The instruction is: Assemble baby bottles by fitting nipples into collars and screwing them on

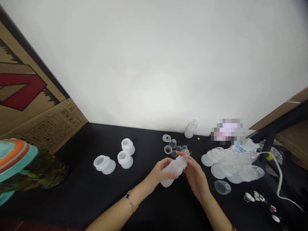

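Observation:
My left hand is wrapped round the body of a frosted white plastic bottle lying tilted over the black table. My right hand is closed at the bottle's neck, fingertips pinching a small clear part at its mouth. Just beyond the bottle lie several small clear rings and caps. Three squat white silicone pieces stand to the left. A bracelet sits on my left wrist.
A heap of clear domed covers lies to the right, one clear cap in front of it. A white bottle leans at the wall. Cardboard boxes stand left and right. A white cable runs at the right; a colourful object sits far left.

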Motion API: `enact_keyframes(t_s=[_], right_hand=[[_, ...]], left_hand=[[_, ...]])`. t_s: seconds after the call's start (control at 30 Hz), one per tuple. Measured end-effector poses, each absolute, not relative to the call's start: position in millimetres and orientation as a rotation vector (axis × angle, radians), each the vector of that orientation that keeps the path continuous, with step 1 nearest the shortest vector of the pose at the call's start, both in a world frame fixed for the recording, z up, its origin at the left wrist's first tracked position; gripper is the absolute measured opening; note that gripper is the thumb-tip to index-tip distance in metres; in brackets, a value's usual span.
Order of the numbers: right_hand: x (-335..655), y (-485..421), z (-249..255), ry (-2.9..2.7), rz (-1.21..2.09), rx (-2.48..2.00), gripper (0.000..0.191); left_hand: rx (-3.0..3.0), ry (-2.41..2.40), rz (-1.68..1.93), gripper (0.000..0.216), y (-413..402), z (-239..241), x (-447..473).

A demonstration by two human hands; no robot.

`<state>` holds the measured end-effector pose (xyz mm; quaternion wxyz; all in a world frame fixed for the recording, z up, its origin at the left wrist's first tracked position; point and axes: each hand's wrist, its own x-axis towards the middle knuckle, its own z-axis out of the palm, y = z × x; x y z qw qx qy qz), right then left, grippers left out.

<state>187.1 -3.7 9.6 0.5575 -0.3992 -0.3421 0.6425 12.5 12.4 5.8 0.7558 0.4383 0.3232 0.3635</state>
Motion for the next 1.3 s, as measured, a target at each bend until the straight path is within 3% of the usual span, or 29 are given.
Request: enact_keyframes(t_s=[1.3], right_hand=[[186.1, -2.6, 7.6, -0.741, 1.477, -0.977, 0.019]], left_hand=[[1.021, 0.715, 0.813, 0.046, 14.7, 1.9, 13.6]])
